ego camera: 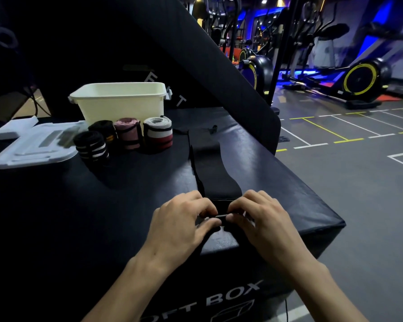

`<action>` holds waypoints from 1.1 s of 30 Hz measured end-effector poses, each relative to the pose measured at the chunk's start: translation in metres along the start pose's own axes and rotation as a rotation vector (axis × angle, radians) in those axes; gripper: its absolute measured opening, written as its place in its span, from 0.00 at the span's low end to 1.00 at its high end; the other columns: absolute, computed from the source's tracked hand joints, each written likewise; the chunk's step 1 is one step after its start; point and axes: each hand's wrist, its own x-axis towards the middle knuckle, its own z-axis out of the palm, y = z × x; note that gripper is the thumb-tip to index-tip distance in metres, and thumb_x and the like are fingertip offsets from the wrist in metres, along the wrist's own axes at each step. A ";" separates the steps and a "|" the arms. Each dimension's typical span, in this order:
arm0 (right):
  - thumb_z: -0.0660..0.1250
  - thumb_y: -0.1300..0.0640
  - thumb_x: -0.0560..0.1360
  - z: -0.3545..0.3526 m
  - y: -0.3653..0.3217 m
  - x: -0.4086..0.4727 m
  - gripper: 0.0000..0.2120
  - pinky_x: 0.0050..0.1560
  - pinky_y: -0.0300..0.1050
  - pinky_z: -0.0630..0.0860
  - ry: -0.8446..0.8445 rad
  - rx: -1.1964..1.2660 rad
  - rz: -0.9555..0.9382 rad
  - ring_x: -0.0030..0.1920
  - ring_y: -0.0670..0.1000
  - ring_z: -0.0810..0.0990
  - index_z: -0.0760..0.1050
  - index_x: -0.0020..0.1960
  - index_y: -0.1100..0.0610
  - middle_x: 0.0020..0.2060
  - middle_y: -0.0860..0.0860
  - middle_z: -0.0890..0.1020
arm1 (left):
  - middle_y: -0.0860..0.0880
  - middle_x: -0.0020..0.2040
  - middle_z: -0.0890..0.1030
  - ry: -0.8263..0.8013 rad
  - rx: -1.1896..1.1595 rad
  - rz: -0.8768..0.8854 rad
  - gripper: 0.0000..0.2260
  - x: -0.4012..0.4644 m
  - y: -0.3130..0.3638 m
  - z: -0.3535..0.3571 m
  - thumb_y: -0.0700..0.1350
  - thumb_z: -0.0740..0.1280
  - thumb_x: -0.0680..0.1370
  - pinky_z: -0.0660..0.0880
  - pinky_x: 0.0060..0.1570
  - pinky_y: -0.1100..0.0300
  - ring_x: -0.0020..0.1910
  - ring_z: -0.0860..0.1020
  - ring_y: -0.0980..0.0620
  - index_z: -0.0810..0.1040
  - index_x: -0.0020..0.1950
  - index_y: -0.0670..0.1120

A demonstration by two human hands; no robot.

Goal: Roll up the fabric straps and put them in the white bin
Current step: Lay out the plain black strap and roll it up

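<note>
Pinching the near end of the black strap [209, 173] with both hands, left [184, 219] and right [261, 217], you're only starting its roll; the rest lies flat along the bench [135, 194]. Beyond, four rolled straps [126, 138] stand outside the white bin [119, 101], not yet binned.

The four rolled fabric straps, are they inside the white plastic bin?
No, the rolled fabric straps stand outside the white plastic bin.

Both forearms reach fwd; left hand [182, 225] & right hand [261, 219] side by side, palms down, fingers curled, pinching strap end [221, 209].
</note>
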 end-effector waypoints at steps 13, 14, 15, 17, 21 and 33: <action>0.69 0.40 0.73 -0.011 0.002 -0.007 0.09 0.46 0.44 0.74 -0.101 0.213 0.002 0.45 0.43 0.76 0.77 0.48 0.44 0.43 0.39 0.76 | 0.61 0.42 0.84 -0.223 -0.328 0.005 0.05 0.006 -0.016 -0.008 0.58 0.75 0.75 0.77 0.44 0.56 0.41 0.80 0.56 0.85 0.45 0.59; 0.71 0.42 0.74 -0.012 0.003 -0.006 0.07 0.46 0.44 0.74 -0.114 0.232 0.004 0.45 0.44 0.76 0.77 0.48 0.44 0.42 0.39 0.76 | 0.60 0.41 0.84 -0.251 -0.337 0.037 0.04 0.008 -0.019 -0.010 0.56 0.76 0.75 0.77 0.43 0.57 0.40 0.80 0.54 0.86 0.47 0.58; 0.73 0.45 0.74 -0.012 0.003 -0.005 0.06 0.45 0.45 0.75 -0.123 0.243 0.000 0.45 0.45 0.77 0.78 0.48 0.44 0.42 0.38 0.76 | 0.60 0.42 0.84 -0.277 -0.351 0.065 0.03 0.008 -0.021 -0.012 0.53 0.76 0.75 0.76 0.41 0.57 0.39 0.80 0.52 0.86 0.48 0.58; 0.74 0.47 0.76 -0.013 0.004 -0.004 0.05 0.44 0.46 0.76 -0.132 0.258 -0.014 0.44 0.45 0.77 0.78 0.48 0.45 0.42 0.38 0.76 | 0.59 0.42 0.84 -0.304 -0.393 0.105 0.05 0.009 -0.027 -0.016 0.49 0.77 0.76 0.76 0.40 0.56 0.38 0.79 0.49 0.86 0.50 0.56; 0.75 0.49 0.75 -0.013 0.004 -0.004 0.05 0.44 0.46 0.77 -0.122 0.279 -0.006 0.44 0.46 0.79 0.79 0.48 0.45 0.42 0.40 0.77 | 0.57 0.42 0.84 -0.265 -0.400 0.160 0.05 0.012 -0.031 -0.011 0.47 0.77 0.75 0.76 0.39 0.54 0.38 0.80 0.49 0.86 0.49 0.56; 0.75 0.48 0.75 -0.013 0.001 -0.006 0.06 0.43 0.47 0.76 -0.115 0.269 0.011 0.43 0.46 0.78 0.79 0.47 0.45 0.41 0.41 0.77 | 0.60 0.43 0.82 -0.233 -0.329 0.173 0.04 0.010 -0.031 -0.011 0.52 0.77 0.75 0.74 0.39 0.60 0.39 0.79 0.51 0.85 0.49 0.58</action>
